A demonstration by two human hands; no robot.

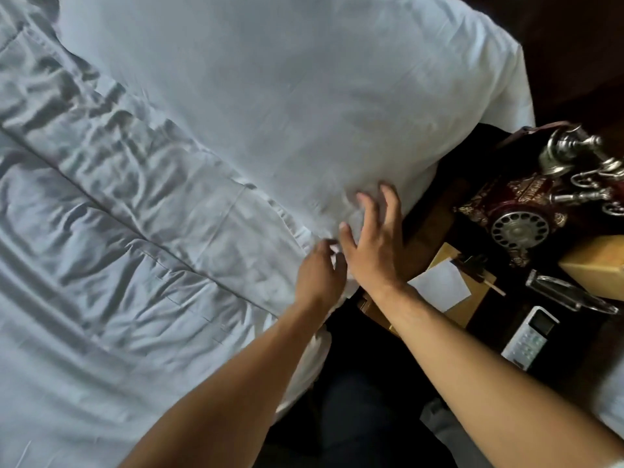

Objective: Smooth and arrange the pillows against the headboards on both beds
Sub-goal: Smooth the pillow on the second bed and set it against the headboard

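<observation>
A large white pillow (287, 96) lies across the top of the bed, its far edge against the dark headboard (574, 45). My right hand (374, 241) rests flat on the pillow's near corner with fingers spread. My left hand (320, 271) is just beside it at the pillow's lower edge, fingers curled around a fold of white fabric. A wrinkled white duvet (101, 248) covers the bed below and left of the pillow.
A dark nightstand (580, 346) stands right of the bed. On it are an ornate red rotary telephone (526, 211), a notepad with white paper (442, 285), a white remote (530, 336) and a tan box (597, 261). A narrow dark gap runs between bed and nightstand.
</observation>
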